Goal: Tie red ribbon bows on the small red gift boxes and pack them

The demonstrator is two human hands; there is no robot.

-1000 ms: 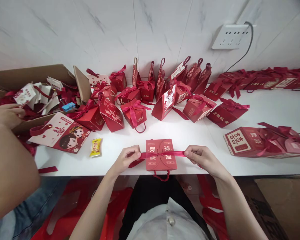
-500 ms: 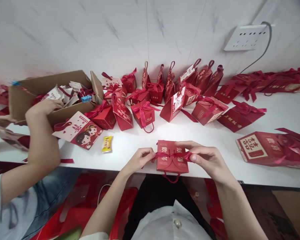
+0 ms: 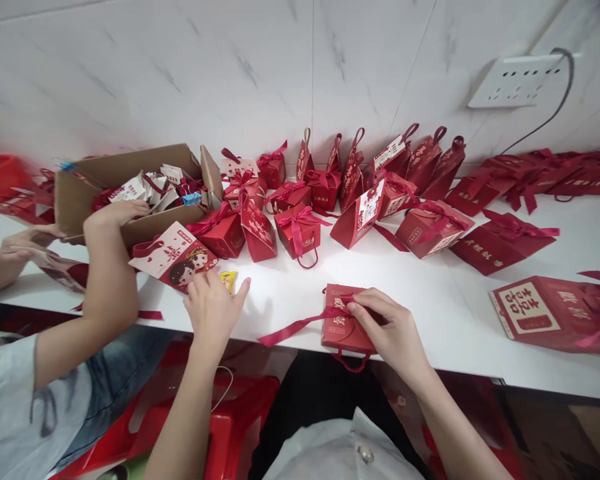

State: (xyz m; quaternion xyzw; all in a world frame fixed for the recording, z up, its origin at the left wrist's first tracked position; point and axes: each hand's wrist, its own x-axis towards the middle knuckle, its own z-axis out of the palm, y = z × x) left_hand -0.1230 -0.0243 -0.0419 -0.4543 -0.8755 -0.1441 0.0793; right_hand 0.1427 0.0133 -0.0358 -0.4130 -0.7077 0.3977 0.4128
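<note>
A red gift box (image 3: 347, 337) with gold lettering lies near the table's front edge, a cord handle hanging over that edge. My right hand (image 3: 393, 327) pinches the red ribbon (image 3: 300, 327) at the top of this box; the ribbon's other end trails loose to the left. Further left, my left hand (image 3: 213, 310) is open with its thumb spread. Its fingers reach over a yellow-wrapped candy (image 3: 229, 281) and the lower corner of a flat printed box (image 3: 173, 252) with two cartoon faces. Whether the fingertips touch either one cannot be made out.
Several ribboned red boxes (image 3: 297, 230) stand along the wall. Another large red box (image 3: 540, 313) is at the right. On the left, a co-worker's hand (image 3: 117, 217) reaches over a cardboard carton (image 3: 135, 157) full of packets. A socket panel (image 3: 520, 80) is on the wall.
My left hand has let go of the ribbon and moved left to the candy, opening. My right hand has shifted inward over the box. The camera view has turned slightly left.
</note>
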